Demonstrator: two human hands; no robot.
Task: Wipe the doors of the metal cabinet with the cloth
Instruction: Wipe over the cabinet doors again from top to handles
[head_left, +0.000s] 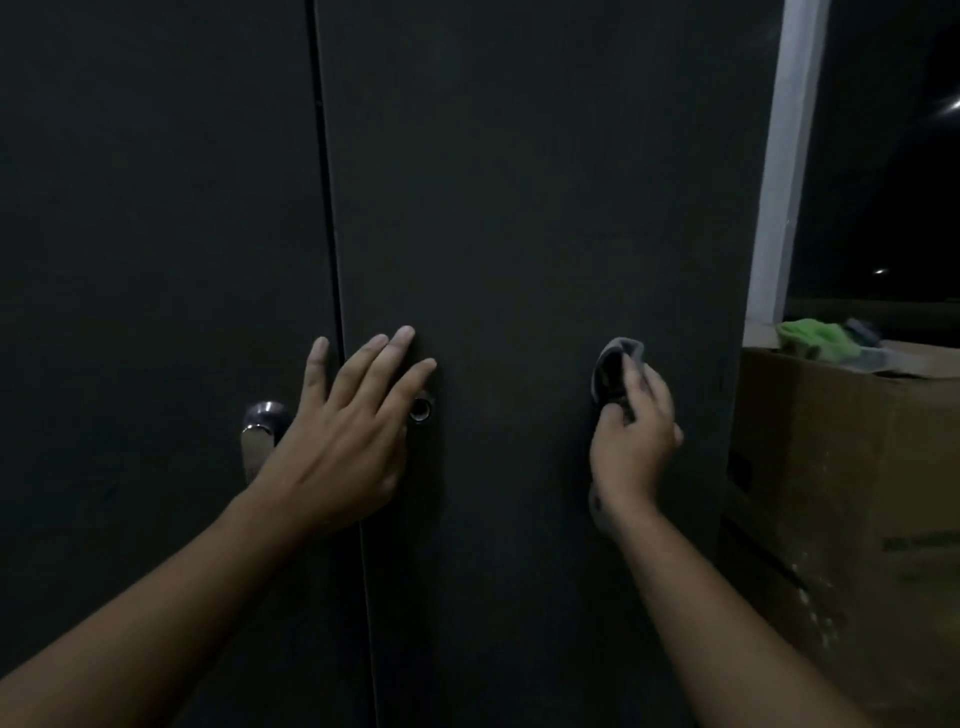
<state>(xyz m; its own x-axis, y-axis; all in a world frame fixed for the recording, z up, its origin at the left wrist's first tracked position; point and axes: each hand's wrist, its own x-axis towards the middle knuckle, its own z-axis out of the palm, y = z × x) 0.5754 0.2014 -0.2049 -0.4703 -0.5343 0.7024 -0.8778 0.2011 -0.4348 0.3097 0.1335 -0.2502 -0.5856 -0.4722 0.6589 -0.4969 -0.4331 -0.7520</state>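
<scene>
Fingers (387, 345) of the left hand (343, 431) lie straight and spread. The palm is flat across the seam where the left door (156, 208) meets the right door (519, 182). It holds nothing and seems to brace the doors shut, just right of the chrome handle (262, 431) and partly over the keyhole (422, 408).

The right hand (636, 431) has its fingers curled round a bunched grey cloth (610, 364), which is pressed against the right door near its right edge at about handle height.

The wiping looks under way on the right door, but the dark, dim metal shows no streaks or damp patches, so I cannot tell how much is already clean. With the cloth on the right door, the left door, the handle area and the upper panels probably remain.

A cardboard box (841, 467) stands to the right, with a green rag (810, 338) on top.
</scene>
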